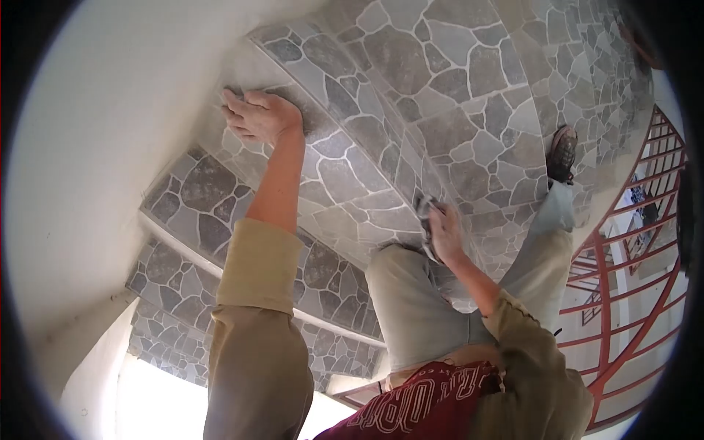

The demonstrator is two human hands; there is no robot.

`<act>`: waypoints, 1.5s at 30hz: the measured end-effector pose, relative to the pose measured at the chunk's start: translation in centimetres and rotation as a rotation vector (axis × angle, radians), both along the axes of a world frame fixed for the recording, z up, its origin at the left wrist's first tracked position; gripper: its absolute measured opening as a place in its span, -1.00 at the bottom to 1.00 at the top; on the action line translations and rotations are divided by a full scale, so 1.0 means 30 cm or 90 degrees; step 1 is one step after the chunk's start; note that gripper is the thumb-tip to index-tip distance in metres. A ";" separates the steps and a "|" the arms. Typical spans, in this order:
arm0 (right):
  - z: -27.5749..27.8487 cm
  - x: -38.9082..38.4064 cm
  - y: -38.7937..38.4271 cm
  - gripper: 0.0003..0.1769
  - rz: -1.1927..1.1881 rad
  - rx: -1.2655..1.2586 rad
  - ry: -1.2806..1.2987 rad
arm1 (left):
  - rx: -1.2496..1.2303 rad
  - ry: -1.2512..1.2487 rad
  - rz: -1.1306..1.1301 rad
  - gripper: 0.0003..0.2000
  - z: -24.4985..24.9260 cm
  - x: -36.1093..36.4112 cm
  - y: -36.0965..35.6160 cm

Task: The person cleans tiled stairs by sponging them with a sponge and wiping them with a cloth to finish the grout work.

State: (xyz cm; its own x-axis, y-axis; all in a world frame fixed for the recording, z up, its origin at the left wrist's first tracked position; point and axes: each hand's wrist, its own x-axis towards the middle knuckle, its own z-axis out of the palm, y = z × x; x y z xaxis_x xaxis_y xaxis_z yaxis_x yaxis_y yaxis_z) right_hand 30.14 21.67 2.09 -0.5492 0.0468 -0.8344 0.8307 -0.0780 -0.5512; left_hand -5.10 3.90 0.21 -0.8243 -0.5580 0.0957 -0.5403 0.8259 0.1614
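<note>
Here, a person leaned over tiled stairs, one hand flat on the tiles and the other gripping a rag.
The left hand (260,114) lay palm down on the tiled step (345,176) at the far left, fingers unclenched and holding nothing, just beside the white wall (110,147). The right hand (446,233) was closed around the grey rag (424,209), nearer and to the right, against the stone-pattern tiles just above the bent knee (411,293). A shoe (563,152) stood farther right, near the red railing (603,308).

Grey stone-patterned stair tile (330,126) lies flat; dark rag (424,207) crumpled.
</note>
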 end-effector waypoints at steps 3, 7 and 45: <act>0.027 -0.569 -0.094 -0.59 -0.044 -0.114 0.030 | 0.000 -0.005 0.015 -0.45 0.010 -0.008 0.015; -0.182 -1.159 -0.293 -0.51 0.070 0.348 0.658 | -0.002 -0.014 -0.002 -0.44 0.019 0.004 0.007; -0.231 -0.466 -0.116 -0.37 0.016 -0.108 0.402 | 0.004 -0.001 0.013 -0.45 -0.006 0.007 -0.001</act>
